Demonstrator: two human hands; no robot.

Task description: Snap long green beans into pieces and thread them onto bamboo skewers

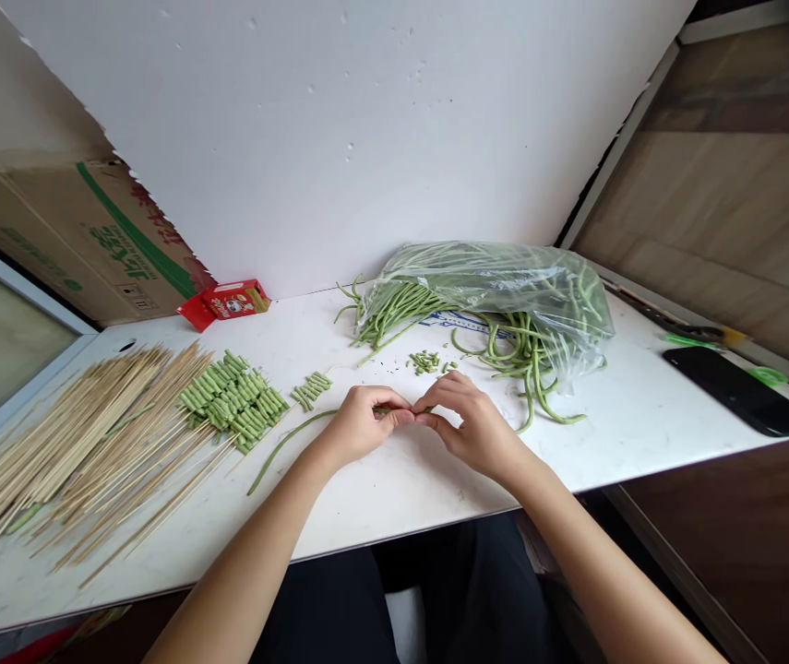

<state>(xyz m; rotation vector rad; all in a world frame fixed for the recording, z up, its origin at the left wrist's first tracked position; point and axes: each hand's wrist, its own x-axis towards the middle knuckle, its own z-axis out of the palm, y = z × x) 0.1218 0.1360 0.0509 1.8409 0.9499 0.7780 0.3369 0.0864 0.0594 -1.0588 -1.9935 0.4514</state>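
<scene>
bean [289,433]: one long green pod, its tail lying in a loose curve on the white table [380,503], its other end up between the fingertips.
left hand [364,424]: thumb and forefinger pinched closed on the bean; the tail runs out behind them.
right hand [469,417]: thumb and forefinger brought together against the left fingertips, pinching the bean there; how much lies inside the grip is hidden.
snapping: looks like the step in hand; best done with both pinches close, bending sharply over the thumbs rather than tugging, so the break should come clean.
length: the small group of pieces [312,390] near the tail makes a good gauge; matching it should keep things even.
bits: a little heap of short bits [427,361] lies just beyond the hands; worth keeping apart from the pieces.
sticks: thin wooden sticks [82,443] spread at the left, with a neat block of pieces [233,397] at their near right.
bag: clear bag [505,267] of beans behind, some spilling out; best not to tangle them.
</scene>
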